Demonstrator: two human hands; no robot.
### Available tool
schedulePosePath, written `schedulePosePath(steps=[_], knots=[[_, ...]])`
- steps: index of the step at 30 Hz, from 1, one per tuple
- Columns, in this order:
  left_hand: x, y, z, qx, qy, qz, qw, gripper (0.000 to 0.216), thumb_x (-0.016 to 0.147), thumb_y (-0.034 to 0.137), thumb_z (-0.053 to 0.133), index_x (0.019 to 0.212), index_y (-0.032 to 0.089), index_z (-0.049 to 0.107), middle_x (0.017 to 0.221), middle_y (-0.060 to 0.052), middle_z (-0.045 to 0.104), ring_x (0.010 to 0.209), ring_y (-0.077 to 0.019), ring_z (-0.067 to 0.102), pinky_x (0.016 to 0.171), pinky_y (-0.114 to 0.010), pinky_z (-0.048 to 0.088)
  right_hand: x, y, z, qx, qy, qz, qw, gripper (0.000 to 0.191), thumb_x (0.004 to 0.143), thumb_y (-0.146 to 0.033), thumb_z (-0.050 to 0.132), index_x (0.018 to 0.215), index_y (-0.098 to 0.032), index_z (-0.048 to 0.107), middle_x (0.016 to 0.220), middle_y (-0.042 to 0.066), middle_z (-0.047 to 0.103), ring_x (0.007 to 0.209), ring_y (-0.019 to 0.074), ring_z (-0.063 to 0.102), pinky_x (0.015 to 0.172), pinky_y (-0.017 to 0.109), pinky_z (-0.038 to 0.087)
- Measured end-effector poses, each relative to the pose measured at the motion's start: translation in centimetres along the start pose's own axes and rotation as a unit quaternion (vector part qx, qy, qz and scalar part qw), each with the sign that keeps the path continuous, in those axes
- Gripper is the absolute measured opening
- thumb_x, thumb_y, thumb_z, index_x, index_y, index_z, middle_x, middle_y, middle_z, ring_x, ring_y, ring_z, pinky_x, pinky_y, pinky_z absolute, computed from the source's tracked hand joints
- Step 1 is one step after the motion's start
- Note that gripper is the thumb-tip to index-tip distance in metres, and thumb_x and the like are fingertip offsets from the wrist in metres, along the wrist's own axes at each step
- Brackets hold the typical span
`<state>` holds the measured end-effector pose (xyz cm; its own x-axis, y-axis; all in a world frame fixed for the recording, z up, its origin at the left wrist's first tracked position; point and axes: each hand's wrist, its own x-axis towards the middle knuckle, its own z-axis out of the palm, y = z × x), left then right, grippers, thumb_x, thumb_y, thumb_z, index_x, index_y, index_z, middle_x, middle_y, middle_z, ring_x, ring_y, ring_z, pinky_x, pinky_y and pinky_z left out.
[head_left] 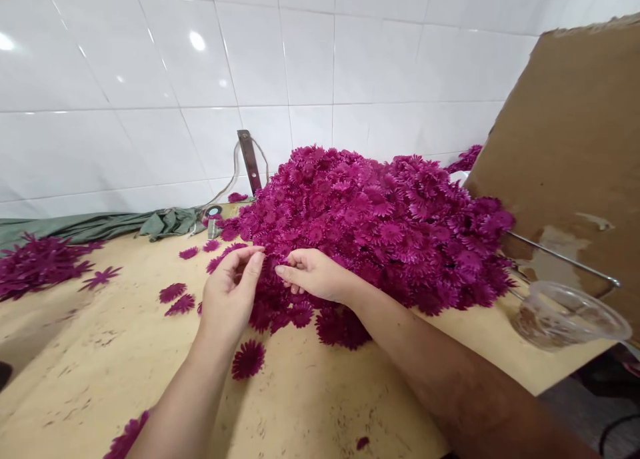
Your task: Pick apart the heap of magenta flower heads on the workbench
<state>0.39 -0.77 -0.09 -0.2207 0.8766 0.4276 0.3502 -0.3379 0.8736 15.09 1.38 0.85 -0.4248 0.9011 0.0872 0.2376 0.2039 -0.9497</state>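
Observation:
A large heap of magenta fabric flower heads covers the middle of a tan worktable. My left hand is at the heap's front edge, its fingers curled and pinched toward a flower piece. My right hand meets it from the right, fingertips pressed together at the same spot. What the fingertips hold is too small to make out. A single flower head lies on the table just below my hands.
Loose flower heads are scattered left of the heap, with a smaller pile at the far left. A clear plastic cup and a metal rod sit right. A cardboard sheet leans at right. Green cloth lies along the tiled wall.

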Motion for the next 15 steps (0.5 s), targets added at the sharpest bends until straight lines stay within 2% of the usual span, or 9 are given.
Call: schedulePosePath(steps=[3,5,9,12,15], knots=[[-0.28,0.57,0.05,0.066,0.032,0.083,0.994,0.025,0.069,0.042,0.058,0.082,0.021,0.063,0.085,-0.002,0.063,0.080,-0.0176,0.057,0.075,-0.030,0.044,0.19,0.68,-0.11,-0.006,0.018,-0.013,1.000,0.028,0.076,-0.036,0.057,0.061,-0.017,0.044,0.050,-0.005,0.047,0.045,0.0063,0.042,0.048,0.021,0.035],[-0.47,0.95,0.12,0.101,0.015,0.089,0.991,0.022,0.069,0.041,0.058,0.075,0.021,0.063,0.080,-0.002,0.063,0.077,-0.0172,0.056,0.073,-0.029,0.043,0.24,0.92,-0.23,-0.001,0.024,-0.013,1.000,0.031,0.071,-0.041,0.062,0.062,-0.017,0.045,0.049,-0.005,0.047,0.044,0.0062,0.041,0.046,0.021,0.034],[-0.64,1.09,0.26,0.072,-0.064,-0.029,0.995,0.029,0.067,0.049,0.057,0.066,0.020,0.061,0.062,0.001,0.060,0.058,-0.0135,0.051,0.057,-0.026,0.040,0.06,0.68,-0.27,-0.012,0.029,-0.010,0.999,0.033,0.063,-0.041,0.068,0.059,-0.016,0.046,0.049,-0.006,0.046,0.045,0.0061,0.040,0.044,0.020,0.031],[-0.41,0.80,0.26,-0.004,-0.077,-0.101,0.992,0.033,0.062,0.051,0.062,0.064,0.018,0.058,0.056,0.002,0.056,0.053,-0.0109,0.049,0.053,-0.024,0.039,-0.15,0.30,-0.13,-0.022,0.028,-0.020,0.999,0.031,0.061,-0.035,0.071,0.058,-0.016,0.047,0.049,-0.006,0.045,0.046,0.0055,0.039,0.045,0.020,0.030],[0.05,0.75,0.13,-0.073,-0.083,-0.152,0.982,0.039,0.048,0.047,0.073,0.067,0.017,0.057,0.057,0.002,0.059,0.054,-0.0110,0.053,0.055,-0.024,0.043,-0.22,0.08,-0.07,0.006,0.012,-0.014,1.000,0.029,0.061,-0.030,0.072,0.058,-0.016,0.047,0.049,-0.006,0.048,0.046,0.0050,0.041,0.046,0.019,0.032]])
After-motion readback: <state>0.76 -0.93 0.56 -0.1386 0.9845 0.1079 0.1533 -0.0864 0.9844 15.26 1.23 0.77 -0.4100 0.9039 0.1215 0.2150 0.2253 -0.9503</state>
